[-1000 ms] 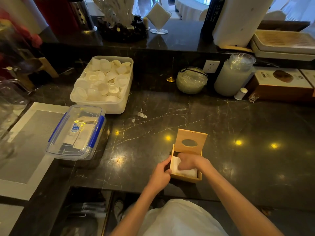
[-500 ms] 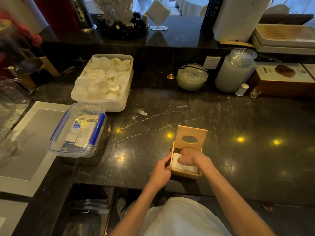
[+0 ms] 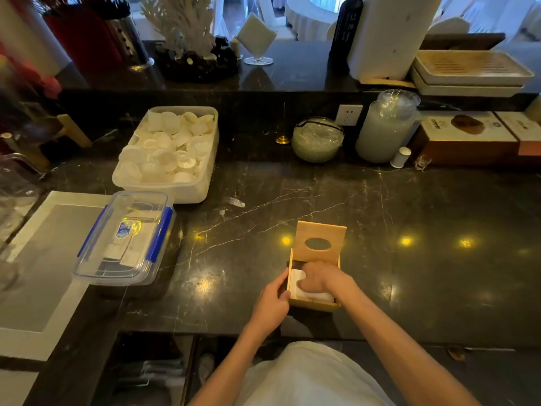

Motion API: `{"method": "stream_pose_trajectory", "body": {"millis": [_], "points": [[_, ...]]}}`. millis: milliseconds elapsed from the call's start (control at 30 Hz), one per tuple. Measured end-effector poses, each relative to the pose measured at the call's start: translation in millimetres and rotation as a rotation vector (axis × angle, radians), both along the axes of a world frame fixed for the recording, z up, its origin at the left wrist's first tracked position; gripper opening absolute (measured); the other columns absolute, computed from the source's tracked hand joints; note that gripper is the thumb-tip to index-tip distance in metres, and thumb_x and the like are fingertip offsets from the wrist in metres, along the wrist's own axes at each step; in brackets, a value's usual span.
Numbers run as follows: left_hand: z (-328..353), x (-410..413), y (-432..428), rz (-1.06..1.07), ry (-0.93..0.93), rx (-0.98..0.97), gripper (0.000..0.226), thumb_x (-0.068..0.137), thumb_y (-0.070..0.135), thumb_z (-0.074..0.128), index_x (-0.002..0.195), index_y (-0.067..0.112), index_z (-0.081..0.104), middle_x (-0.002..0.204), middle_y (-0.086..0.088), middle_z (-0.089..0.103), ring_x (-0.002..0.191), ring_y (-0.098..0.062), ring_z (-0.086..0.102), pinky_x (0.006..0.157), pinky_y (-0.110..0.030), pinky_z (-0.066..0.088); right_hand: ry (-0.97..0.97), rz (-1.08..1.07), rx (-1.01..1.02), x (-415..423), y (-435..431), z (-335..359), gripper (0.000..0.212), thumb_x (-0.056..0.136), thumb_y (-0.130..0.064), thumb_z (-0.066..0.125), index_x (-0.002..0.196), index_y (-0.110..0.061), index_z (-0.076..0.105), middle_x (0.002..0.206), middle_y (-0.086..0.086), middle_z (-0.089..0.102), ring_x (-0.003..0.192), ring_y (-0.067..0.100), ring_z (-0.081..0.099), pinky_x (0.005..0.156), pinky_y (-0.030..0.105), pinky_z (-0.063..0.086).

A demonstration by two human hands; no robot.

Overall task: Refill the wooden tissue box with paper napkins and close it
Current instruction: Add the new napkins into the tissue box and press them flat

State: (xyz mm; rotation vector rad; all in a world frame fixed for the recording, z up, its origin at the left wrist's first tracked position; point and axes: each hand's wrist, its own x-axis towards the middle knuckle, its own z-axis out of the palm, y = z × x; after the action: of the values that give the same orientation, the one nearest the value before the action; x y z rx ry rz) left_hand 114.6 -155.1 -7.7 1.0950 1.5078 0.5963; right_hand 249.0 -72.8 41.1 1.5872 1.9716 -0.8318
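While the wooden tissue box [image 3: 314,304] sits near centre on the dark tabletop [image 3: 409,230], lid [image 3: 320,231] upright with an oval slot, the left grip [image 3: 272,303] clasps its left wall; the right grip [image 3: 317,278] lies curled over the white napkins [image 3: 319,296] inside, fingertips hidden, hold unclear.

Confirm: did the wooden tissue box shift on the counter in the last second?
No; the wooden tissue box keeps its spot against the countertop's marble veins.
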Motion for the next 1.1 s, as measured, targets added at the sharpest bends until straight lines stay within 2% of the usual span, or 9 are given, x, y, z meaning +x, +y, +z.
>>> {"method": "stream_pose_trajectory", "body": {"millis": [167,300,367,433,500,600,767,933,1100], "points": [[1,1,0,-0.039,-0.006,0.054,0.057,0.097,0.007,0.049,0.145,0.036,0.041,0.137,0.013,0.057,0.127,-0.004,0.052,0.106,-0.032,0.047,0.089,0.055,0.268,5,-32,4,0.052,0.090,-0.044,0.051,0.133,-0.014,0.049,0.136,0.010,0.056,0.122,0.029,0.054,0.102,0.043,0.046],[-1,-3,2,-0.051,-0.043,0.042,0.057,0.096,0.000,0.049,0.143,0.032,0.042,0.138,0.011,0.056,0.126,-0.002,0.053,0.090,-0.012,0.050,0.017,0.167,0.032,6,-49,0,0.075,0.093,-0.052,0.042,0.154,-0.015,0.020,0.163,0.015,0.011,0.149,0.033,0.013,0.118,0.049,0.024],[2,-5,2,-0.067,-0.042,0.030,0.057,0.098,0.000,0.049,0.148,0.024,0.036,0.142,0.009,0.049,0.129,-0.002,0.047,0.086,-0.004,0.046,-0.030,0.193,0.031,9,-52,-4,0.080,0.093,-0.054,0.041,0.157,-0.020,0.006,0.165,0.013,-0.008,0.151,0.032,-0.007,0.122,0.050,0.006],[6,-7,1,-0.093,-0.033,0.030,0.056,0.098,0.001,0.048,0.148,0.022,0.034,0.141,0.009,0.047,0.126,0.001,0.045,0.085,-0.002,0.045,-0.034,0.191,0.100,10,-57,-3,0.079,0.093,-0.057,0.038,0.157,-0.024,0.005,0.164,0.010,-0.013,0.150,0.032,-0.014,0.122,0.052,-0.003],[8,-7,1,-0.111,-0.024,0.035,0.058,0.098,0.002,0.048,0.149,0.025,0.031,0.143,0.010,0.046,0.129,0.000,0.044,0.096,-0.008,0.044,-0.031,0.201,0.118,12,-61,-3,0.075,0.094,-0.058,0.036,0.157,-0.027,0.008,0.165,0.008,-0.009,0.151,0.032,-0.013,0.121,0.053,-0.005],[10,-7,4,-0.154,0.018,0.054,0.065,0.098,0.004,0.049,0.149,0.037,0.025,0.144,0.013,0.045,0.134,-0.005,0.044,0.112,-0.032,0.042,-0.012,0.191,0.055,16,-67,-7,0.074,0.095,-0.056,0.038,0.156,-0.030,0.006,0.166,0.007,-0.005,0.151,0.031,-0.010,0.121,0.052,-0.006],[15,-4,9,-0.315,0.212,0.131,0.067,0.099,0.012,0.046,0.148,0.046,0.015,0.130,0.012,0.054,0.106,-0.007,0.060,0.090,-0.031,0.055,0.006,0.126,0.211,28,-74,-8,0.077,0.093,-0.061,0.037,0.156,-0.029,0.007,0.165,0.006,-0.013,0.149,0.030,-0.021,0.120,0.054,-0.011],[24,4,10,-0.467,0.426,0.192,0.041,0.103,0.020,0.035,0.143,0.028,0.042,0.156,0.002,0.027,0.133,-0.018,0.041,0.108,-0.039,0.042,-0.051,0.067,0.300,41,-76,-16,0.073,0.091,-0.063,0.037,0.154,-0.030,0.020,0.159,0.011,-0.030,0.142,0.035,-0.035,0.118,0.057,-0.012],[26,7,17,-0.501,0.514,0.154,0.039,0.101,0.022,0.037,0.139,0.028,0.038,0.162,-0.006,0.013,0.145,-0.030,0.027,0.109,-0.049,0.035,0.049,-0.104,0.354,51,-74,-18,0.073,0.092,-0.065,0.037,0.155,-0.033,0.015,0.155,0.013,-0.037,0.139,0.036,-0.039,0.118,0.054,-0.010]]}}
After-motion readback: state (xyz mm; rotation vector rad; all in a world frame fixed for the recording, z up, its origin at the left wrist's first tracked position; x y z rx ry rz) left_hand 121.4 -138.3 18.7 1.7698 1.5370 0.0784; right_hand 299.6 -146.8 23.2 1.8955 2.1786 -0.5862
